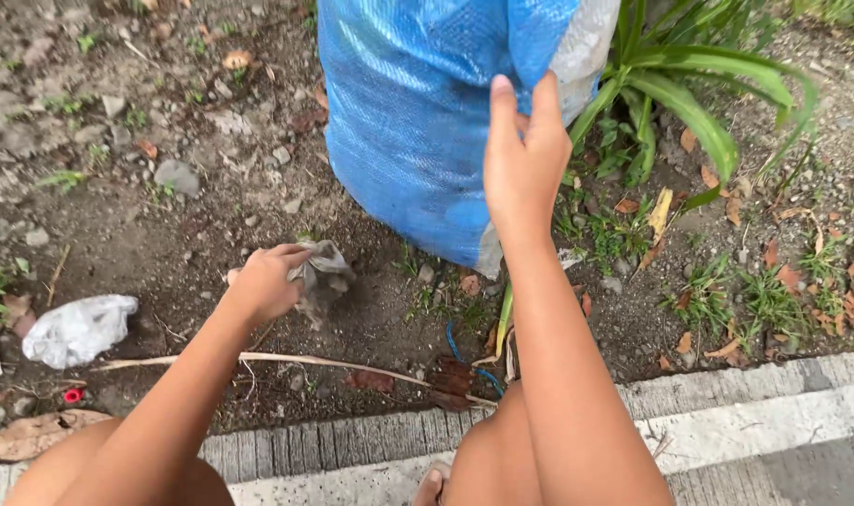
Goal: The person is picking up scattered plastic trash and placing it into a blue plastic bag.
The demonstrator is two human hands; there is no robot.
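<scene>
Down on the dirt, the blue woven sack [417,112] stands upright and serves as the landmark. Its right side has a pale grey-white panel, beside a green long-leaved plant [689,94]. The right hand [523,159] rests against the sack's front lower right, fingers straight and together, gripping nothing. Left of the sack's base, the left hand [263,281] is clamped on a crumpled grey wrapper [322,272] just above the soil. Well to the sack's left lies a crumpled white plastic bag [78,328]; below it runs a concrete curb [745,422]
</scene>
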